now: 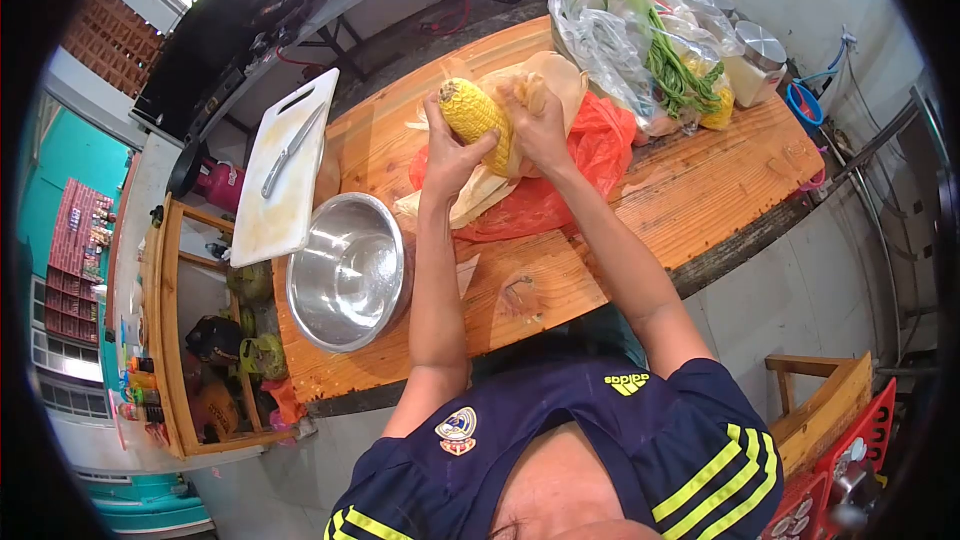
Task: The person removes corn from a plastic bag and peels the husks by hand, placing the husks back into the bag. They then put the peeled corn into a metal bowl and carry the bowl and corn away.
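A yellow corn cob [470, 113] is held up over the wooden table, its kernels bare along most of its visible length. My left hand [452, 152] is closed around the cob, with the thumb across its front. My right hand [538, 130] grips pale corn husk [527, 92] beside the cob. More peeled husks [560, 75] lie behind and under the hands. Beneath them a red plastic bag [600, 145] is spread on the table.
A steel bowl [345, 275] stands left of my left arm. Beside it, a white cutting board [275, 215] with a knife [290, 152] overhangs the table [680, 205]. Plastic bags [590, 25], long green vegetables [665, 60] and a lidded container [755, 65] crowd the far right.
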Tool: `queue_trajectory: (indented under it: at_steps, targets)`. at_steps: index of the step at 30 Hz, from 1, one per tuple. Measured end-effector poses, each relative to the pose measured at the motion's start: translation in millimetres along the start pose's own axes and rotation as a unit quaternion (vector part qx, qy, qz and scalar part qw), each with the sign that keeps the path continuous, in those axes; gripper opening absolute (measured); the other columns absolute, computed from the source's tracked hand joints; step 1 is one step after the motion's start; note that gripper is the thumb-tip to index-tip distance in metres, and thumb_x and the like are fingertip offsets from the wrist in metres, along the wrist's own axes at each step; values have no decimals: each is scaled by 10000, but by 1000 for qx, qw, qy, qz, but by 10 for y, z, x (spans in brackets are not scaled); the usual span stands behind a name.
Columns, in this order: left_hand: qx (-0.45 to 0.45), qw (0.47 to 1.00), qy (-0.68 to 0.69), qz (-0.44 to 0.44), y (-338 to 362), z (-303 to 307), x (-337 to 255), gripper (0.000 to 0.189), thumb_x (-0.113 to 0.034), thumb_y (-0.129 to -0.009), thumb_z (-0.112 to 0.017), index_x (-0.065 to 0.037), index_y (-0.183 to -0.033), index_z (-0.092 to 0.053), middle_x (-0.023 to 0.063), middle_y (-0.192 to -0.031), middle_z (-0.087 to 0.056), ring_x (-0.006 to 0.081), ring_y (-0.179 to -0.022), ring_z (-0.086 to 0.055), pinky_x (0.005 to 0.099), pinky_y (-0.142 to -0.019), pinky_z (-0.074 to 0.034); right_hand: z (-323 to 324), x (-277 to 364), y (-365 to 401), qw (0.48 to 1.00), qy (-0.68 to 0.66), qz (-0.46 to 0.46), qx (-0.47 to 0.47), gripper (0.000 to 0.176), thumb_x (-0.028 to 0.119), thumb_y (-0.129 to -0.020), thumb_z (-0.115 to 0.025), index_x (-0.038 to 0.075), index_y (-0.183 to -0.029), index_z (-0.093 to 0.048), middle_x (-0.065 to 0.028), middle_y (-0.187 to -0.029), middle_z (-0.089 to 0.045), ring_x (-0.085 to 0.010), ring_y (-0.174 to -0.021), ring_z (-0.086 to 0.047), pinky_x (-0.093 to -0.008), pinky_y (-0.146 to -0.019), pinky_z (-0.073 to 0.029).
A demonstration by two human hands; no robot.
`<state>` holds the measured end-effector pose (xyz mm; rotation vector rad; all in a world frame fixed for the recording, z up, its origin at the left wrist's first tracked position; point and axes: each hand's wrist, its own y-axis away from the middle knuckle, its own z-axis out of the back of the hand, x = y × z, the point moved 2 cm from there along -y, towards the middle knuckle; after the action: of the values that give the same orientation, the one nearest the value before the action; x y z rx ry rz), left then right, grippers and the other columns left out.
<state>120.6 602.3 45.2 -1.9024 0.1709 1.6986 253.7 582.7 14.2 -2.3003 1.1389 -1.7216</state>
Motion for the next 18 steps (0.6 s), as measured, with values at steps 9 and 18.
queue_trajectory:
  at_steps: [9,18]
  targets:
    - [-158,982,-103,8,-17,-308,215,309,-86,-800,-758,-20,-1030,-562,57,-935,-640,143,-836,-625,277,-744,-511,205,-138,-90,990,104,-12,-91,205,158,-943,-551,-43,-925,-590,-142,-843,-649,-220,-756,-599,-378,-713,-462]
    - [-249,941,229,-37,-366,133,-7,315,-258,-834,-649,-18,-1009,-544,125,-896,-632,230,-802,-636,362,-771,-537,378,68,-169,973,226,38,-36,154,90,-888,-539,-53,-874,-593,-249,-761,-604,-341,-695,-608,-415,-639,-442]
